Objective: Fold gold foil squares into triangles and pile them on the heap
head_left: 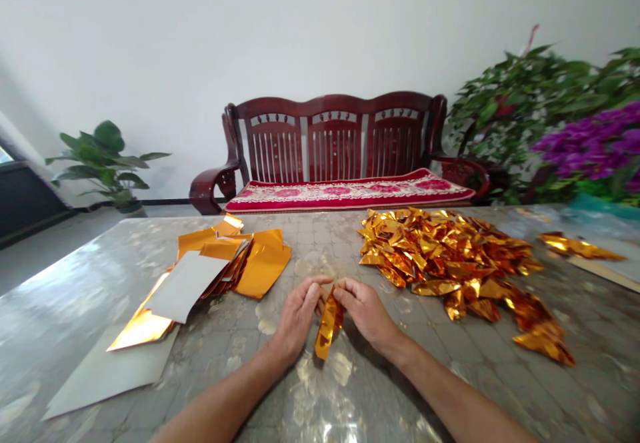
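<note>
A strip of folded gold foil paper (327, 326) is pinched between my two hands above the table, its lower end pointing toward me. My left hand (299, 310) closes on its upper left side, and my right hand (365, 306) grips the upper right edge with thumb and fingers. To the left lies a loose stack of flat gold foil sheets (265, 263), with a grey-white sheet (187, 286) face up on it. On the right spreads a heap of folded, pointed gold foil pieces (430, 246).
A patterned, glossy cover lies over the table (225, 376). Another foil piece (583, 246) rests at the far right beside clear plastic. Behind stands a dark red wooden bench (335, 136) with a floral cushion (345, 192). Potted plants (107, 163) and purple flowers (595, 140) flank it.
</note>
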`<state>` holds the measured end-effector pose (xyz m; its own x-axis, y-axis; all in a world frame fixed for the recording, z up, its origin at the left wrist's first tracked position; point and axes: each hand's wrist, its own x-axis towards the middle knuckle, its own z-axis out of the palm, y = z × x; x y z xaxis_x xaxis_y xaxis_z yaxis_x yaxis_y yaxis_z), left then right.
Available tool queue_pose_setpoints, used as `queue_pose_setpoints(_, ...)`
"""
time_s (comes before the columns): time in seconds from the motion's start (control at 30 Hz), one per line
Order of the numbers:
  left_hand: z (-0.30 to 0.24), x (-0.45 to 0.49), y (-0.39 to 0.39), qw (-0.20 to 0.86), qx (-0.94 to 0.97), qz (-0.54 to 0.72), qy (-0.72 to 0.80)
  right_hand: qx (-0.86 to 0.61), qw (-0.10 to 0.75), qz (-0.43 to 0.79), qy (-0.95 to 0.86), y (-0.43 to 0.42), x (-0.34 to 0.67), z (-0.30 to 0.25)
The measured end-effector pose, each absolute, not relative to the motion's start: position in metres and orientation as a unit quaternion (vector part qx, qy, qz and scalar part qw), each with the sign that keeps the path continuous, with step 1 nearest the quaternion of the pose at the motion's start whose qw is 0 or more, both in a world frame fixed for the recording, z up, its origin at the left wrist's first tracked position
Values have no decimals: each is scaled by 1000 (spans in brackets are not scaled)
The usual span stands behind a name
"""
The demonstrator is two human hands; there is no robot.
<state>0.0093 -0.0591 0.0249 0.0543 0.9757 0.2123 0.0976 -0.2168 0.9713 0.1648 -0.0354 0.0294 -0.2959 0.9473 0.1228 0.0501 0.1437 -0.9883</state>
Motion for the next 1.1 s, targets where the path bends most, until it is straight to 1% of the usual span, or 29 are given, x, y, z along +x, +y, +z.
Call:
queue_pose_setpoints(0.13, 27, 0, -51, 462, 623, 487, 401, -335, 423, 641, -547, -37, 164, 27)
queue_pose_setpoints(0.27, 30, -4, -46, 499, 610, 504, 355, -290, 398, 733, -470, -42, 163, 29)
queue_pose_setpoints(0.4, 32, -2, -47, 529, 568, 534, 336, -291, 395, 766, -415, -45, 162, 29)
queue_pose_setpoints(0.53, 32, 1, -49, 512, 532, 560, 376, -293, 392, 772, -406, -45, 161, 31)
queue_pose_setpoints(0.63, 31, 2, -48, 491, 500, 583, 411, -308, 420, 755, -398, -41, 163, 33)
queue_pose_setpoints(0.73, 29, 1, -45, 454, 458, 613, 457, -323, 504, 691, -406, -35, 167, 32)
queue_pose_setpoints(0.8, 27, 0, -44, 441, 432, 626, 477, -327, 544, 642, -431, -32, 169, 30)
queue_pose_setpoints(0.97, 21, 0, -43, 449, 390, 641, 485, -358, 562, 550, -503, -34, 169, 30)
queue_pose_setpoints(1.1, 20, 0, -45, 436, 395, 658, 470, -396, 572, 499, -516, -37, 166, 33)
